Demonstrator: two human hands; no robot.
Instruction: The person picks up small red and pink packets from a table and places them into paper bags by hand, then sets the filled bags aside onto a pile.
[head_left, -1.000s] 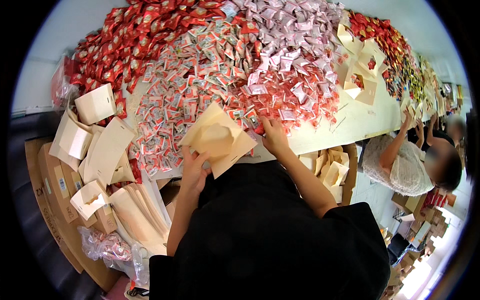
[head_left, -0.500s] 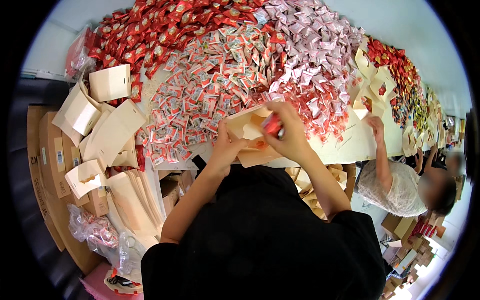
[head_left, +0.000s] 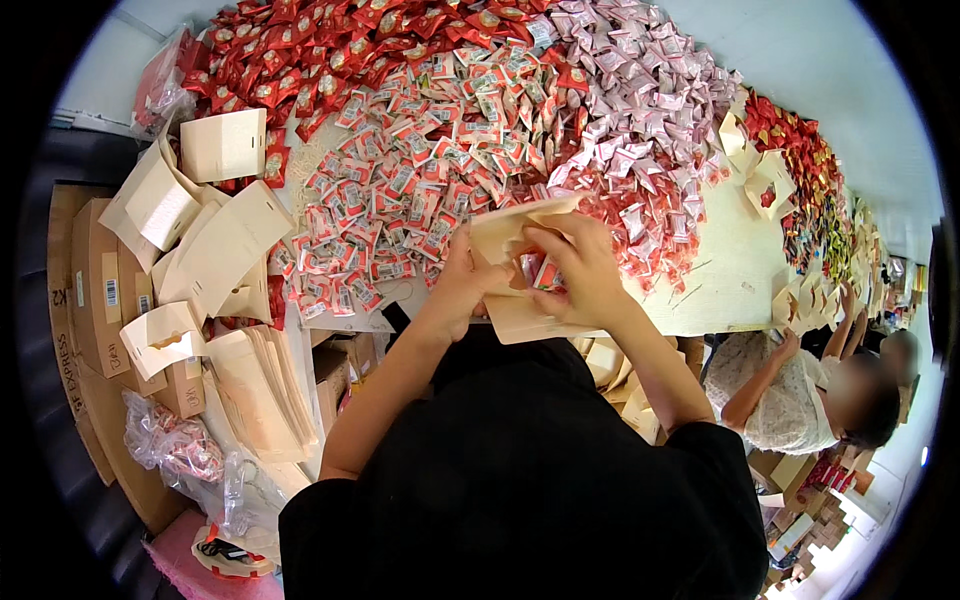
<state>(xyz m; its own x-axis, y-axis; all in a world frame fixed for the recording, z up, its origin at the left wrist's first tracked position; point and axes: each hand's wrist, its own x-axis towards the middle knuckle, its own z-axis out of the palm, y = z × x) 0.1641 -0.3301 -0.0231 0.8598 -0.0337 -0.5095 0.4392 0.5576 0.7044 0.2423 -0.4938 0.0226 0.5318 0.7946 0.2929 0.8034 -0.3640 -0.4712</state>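
Note:
Above the table's near edge, my left hand [head_left: 463, 285] is closed on the left side of a cream paper box [head_left: 530, 322], its thumb at the opening. My right hand [head_left: 585, 268] reaches into that opening from the right, fingers curled around small red wrapped packets [head_left: 543, 273]. The hand and the box wall partly hide these packets, so how firmly they are pinched is hard to see. Just beyond the box lies a heap of red-and-white packets [head_left: 400, 180], with loose clear-wrapped red pieces [head_left: 650, 240] to its right.
Behind are heaps of red packets [head_left: 300, 60] and pale pink packets [head_left: 630, 90]. Cream box blanks [head_left: 225, 260] lie at left, beside brown cartons [head_left: 95, 290] and a clear plastic bag [head_left: 180, 450]. At right, another person [head_left: 770, 390] works near open cream boxes [head_left: 768, 185].
My right hand has lowered the red packets into the box opening. The box has tilted a little. At right, the other person's arm has drawn back from the open boxes.

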